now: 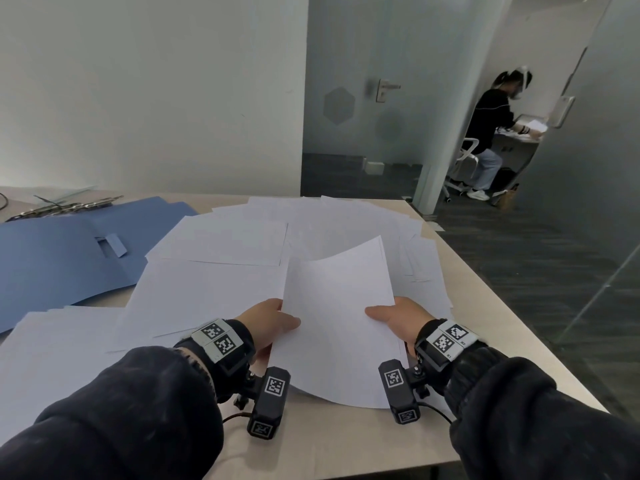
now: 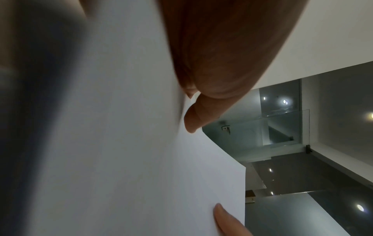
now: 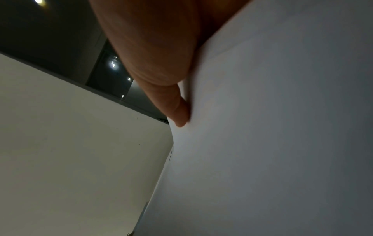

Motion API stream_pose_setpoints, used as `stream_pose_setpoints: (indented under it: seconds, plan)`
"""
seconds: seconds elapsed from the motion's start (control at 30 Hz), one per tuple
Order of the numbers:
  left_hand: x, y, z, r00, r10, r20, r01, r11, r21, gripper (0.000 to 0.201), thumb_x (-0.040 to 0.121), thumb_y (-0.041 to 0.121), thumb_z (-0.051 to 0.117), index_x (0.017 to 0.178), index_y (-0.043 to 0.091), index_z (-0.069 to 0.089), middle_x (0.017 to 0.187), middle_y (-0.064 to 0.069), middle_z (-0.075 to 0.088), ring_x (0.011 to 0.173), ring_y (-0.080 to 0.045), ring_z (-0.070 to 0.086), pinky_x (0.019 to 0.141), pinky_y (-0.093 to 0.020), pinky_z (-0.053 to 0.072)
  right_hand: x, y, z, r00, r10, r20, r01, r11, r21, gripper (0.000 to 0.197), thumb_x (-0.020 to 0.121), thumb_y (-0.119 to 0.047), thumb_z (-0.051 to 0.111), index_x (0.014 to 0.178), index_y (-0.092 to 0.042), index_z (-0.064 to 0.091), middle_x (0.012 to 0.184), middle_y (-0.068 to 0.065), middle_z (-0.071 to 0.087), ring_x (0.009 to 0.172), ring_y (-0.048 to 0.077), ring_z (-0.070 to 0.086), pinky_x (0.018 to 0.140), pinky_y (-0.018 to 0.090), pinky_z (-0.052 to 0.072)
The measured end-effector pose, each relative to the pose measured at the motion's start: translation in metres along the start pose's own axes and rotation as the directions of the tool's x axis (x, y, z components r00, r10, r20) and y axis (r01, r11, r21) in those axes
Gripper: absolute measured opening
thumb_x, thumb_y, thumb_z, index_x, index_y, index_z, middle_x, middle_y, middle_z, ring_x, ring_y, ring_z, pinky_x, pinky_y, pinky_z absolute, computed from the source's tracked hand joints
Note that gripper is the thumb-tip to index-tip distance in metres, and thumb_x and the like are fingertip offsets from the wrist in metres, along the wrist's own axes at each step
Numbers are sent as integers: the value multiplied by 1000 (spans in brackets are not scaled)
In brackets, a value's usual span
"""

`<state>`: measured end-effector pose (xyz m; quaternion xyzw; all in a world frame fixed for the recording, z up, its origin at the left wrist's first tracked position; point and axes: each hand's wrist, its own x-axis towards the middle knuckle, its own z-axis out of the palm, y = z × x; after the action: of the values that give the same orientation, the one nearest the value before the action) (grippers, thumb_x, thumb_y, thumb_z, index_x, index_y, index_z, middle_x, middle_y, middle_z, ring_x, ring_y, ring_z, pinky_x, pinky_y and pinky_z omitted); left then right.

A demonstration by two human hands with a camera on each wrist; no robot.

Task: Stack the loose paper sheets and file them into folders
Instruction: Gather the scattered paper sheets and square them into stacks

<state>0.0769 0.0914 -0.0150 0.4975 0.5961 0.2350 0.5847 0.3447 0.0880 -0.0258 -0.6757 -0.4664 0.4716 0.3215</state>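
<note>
White paper stack (image 1: 337, 317) curved between both hands. The left hand (image 1: 268, 323) and right hand (image 1: 398, 318) pinched its side edges above loose sheets (image 1: 221, 244) on the surface (image 1: 346, 441).

No readable text shows anywhere; the black-and-white square marker tags (image 1: 217, 337) on the wrist bands carry only coded patterns.

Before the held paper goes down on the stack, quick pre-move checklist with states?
1. Left hand grips the held paper: ok.
2. Right hand grips its other edge: ok.
3. Paper flat: not ok, it bows between the hands.
4. One sheet or several held: cannot tell.
5. Loose sheets squared up: not ok, scattered and overlapping on the table.
6. Folders within view: ok, blue, to the left.
</note>
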Motion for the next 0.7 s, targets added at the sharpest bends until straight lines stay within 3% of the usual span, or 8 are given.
stream_pose_setpoints:
  seconds: [0.1,0.2,0.27,0.3,0.37,0.47,0.57,0.7]
  plan:
    - [3,-3,0,999,34,6,-34,998,53,53,67,15,65,120,15,62,109,-14,75,99,-38,73,92,-56,57,0,-2,5,1000,-4,11,4,1000,-6,29,90,-32,70,110,-10,70,111,9,74,104,30,70,102,49,51]
    - [5,-4,-4,993,93,-73,-85,991,106,49,69,13,62,117,16,62,106,-14,74,96,-37,72,91,-56,58,3,-4,5,1000,-1,-15,1,1000,4,32,90,-36,67,109,-9,68,111,13,74,102,29,70,100,48,52]
    - [6,-4,-10,978,126,-169,-108,987,116,40,79,6,59,116,19,63,103,-13,74,94,-37,72,89,-56,58,5,-6,1,997,27,-68,-25,999,26,31,94,-33,61,108,-6,66,101,15,73,82,26,68,78,41,59]
    - [8,-4,-14,967,139,-214,-120,988,97,40,81,5,57,118,20,62,102,-12,74,93,-37,72,88,-56,58,4,-8,-2,993,54,-103,-51,998,30,29,95,-32,58,108,-7,64,95,13,71,71,24,63,62,33,53]
    - [11,-1,-18,946,160,-283,-147,987,66,41,84,5,55,121,20,61,102,-11,73,91,-37,72,88,-56,58,7,-10,-12,983,81,-166,-80,997,12,24,97,-32,56,109,-11,61,93,9,66,65,20,56,52,25,42]
    - [13,5,-20,927,181,-328,-183,983,26,37,85,7,55,118,23,59,104,-8,72,92,-35,71,88,-56,58,18,-13,-28,972,80,-220,-88,996,-31,21,99,-28,54,106,-9,59,91,7,63,67,20,53,55,26,39]
    - [20,10,-18,921,200,-335,-211,977,2,44,77,17,55,120,25,58,106,-5,72,93,-33,71,88,-55,59,31,-19,-42,960,79,-267,-115,986,-123,13,97,-18,52,93,-6,54,84,12,57,67,24,48,59,30,36]
    - [26,14,-13,921,206,-332,-205,978,39,38,85,12,54,121,24,57,108,-5,71,94,-31,70,89,-53,58,59,-19,-59,948,49,-313,-155,934,-323,15,95,-15,49,93,-4,59,111,25,65,85,29,55,69,32,41]
